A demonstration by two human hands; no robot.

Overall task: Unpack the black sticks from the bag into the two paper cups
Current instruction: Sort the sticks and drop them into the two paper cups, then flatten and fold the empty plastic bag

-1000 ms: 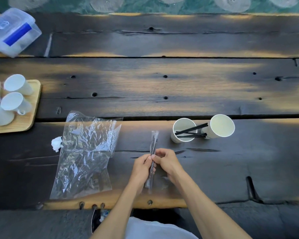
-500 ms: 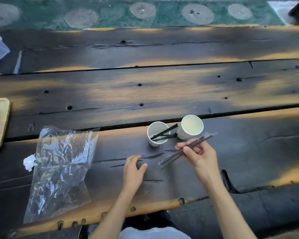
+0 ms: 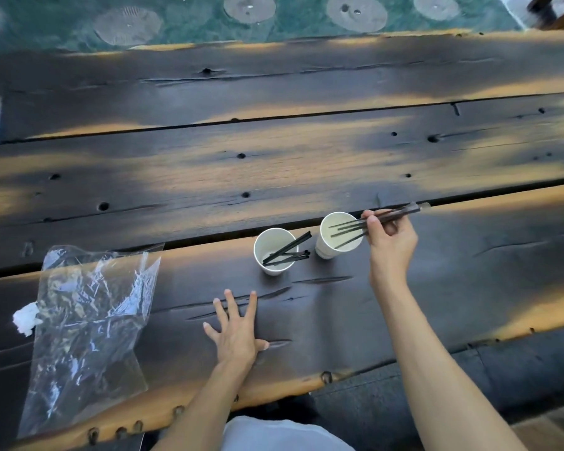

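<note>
Holding four black sticks [image 3: 349, 231] over one of two paper cups [image 3: 338, 234], right hand [image 3: 392, 240].

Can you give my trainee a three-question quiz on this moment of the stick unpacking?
1. True or false: the left hand is holding the plastic bag.
2. Which cup do the sticks in the right hand point into? A) the left cup B) the right cup C) neither
3. Fill in: the sticks already in the left cup lean over its ___ rim.

Key:
1. False; it lies flat on the wooden table, apart from the bag.
2. B; their tips fan out over its mouth.
3. Right.
</note>
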